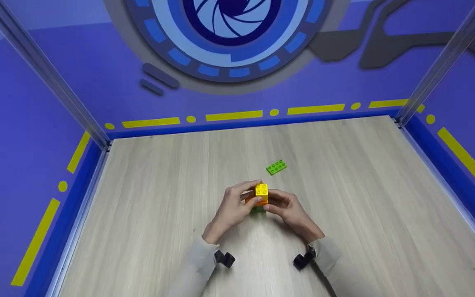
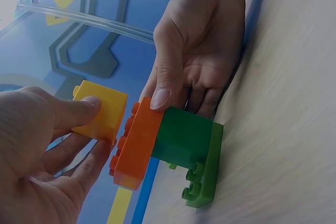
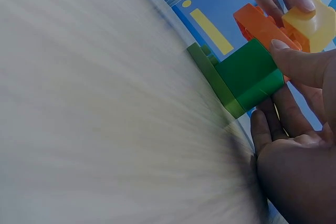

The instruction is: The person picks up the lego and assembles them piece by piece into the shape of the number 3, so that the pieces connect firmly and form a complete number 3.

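Both hands [image 1: 258, 206] pinch the brick stack [image 1: 259, 200] mid-table [image 1: 159, 198], far from walls.

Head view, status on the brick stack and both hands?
Left hand pinches small yellow plastic brick atop stack. Right hand steadies orange brick over dark green block. Loose flat green plate lies clear.

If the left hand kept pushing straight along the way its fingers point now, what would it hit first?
Almost at once, the yellow brick that the left hand already pinches, on top of the orange brick. Beyond the stack lies the right hand, steadying it from the other side. Depth is hard to judge.
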Demonstrator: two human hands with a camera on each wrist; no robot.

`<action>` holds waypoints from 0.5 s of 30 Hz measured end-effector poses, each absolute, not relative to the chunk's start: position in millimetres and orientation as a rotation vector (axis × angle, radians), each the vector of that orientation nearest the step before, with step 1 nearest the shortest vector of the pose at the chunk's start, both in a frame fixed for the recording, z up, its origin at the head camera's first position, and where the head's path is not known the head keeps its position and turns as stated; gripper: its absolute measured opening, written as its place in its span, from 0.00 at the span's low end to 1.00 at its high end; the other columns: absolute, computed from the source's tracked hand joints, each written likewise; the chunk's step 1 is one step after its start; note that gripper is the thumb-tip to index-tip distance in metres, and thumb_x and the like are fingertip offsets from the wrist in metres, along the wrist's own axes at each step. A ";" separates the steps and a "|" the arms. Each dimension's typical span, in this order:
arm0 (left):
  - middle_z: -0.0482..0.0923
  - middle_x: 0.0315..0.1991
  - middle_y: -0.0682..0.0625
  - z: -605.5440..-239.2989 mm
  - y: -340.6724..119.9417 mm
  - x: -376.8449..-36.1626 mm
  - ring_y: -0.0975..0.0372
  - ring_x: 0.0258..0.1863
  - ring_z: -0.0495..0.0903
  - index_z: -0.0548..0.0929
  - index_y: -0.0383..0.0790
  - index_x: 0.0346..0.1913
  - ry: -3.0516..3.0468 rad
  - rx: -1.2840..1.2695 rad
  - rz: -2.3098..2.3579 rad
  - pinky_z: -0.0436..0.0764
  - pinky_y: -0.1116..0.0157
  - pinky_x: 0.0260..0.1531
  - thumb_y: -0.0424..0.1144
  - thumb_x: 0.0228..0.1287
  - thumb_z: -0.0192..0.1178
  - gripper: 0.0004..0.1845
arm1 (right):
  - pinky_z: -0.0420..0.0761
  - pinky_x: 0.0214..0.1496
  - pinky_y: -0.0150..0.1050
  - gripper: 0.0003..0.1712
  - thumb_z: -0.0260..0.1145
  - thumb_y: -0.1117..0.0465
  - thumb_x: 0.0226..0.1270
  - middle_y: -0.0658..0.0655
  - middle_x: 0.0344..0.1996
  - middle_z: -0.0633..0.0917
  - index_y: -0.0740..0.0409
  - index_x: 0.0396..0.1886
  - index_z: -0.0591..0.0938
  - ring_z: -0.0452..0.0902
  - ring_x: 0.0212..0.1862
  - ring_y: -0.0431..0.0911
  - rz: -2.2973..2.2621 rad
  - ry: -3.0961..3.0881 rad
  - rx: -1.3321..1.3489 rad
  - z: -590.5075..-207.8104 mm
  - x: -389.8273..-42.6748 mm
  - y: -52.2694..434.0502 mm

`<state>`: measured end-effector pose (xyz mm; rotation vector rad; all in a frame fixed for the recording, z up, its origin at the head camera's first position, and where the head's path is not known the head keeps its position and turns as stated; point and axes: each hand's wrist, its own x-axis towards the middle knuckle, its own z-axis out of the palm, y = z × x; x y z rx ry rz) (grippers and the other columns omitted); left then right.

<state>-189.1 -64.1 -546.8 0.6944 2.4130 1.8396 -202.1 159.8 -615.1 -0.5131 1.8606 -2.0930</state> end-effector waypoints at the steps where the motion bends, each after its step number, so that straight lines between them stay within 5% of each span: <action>1: 0.81 0.68 0.41 -546.9 -64.2 -188.9 0.52 0.66 0.83 0.80 0.34 0.70 2.412 0.690 1.840 0.83 0.64 0.63 0.27 0.73 0.66 0.24 | 0.84 0.67 0.38 0.30 0.72 0.64 0.75 0.58 0.67 0.84 0.63 0.73 0.78 0.83 0.65 0.48 -2.093 1.861 -0.511 -615.2 -202.1 159.8; 15: 0.82 0.67 0.39 -544.9 -65.0 -189.8 0.51 0.65 0.84 0.81 0.32 0.69 2.435 0.683 1.792 0.84 0.64 0.63 0.26 0.72 0.67 0.24 | 0.83 0.67 0.38 0.29 0.72 0.65 0.75 0.59 0.67 0.84 0.64 0.72 0.78 0.83 0.66 0.47 -2.091 1.865 -0.519 -614.2 -201.9 160.2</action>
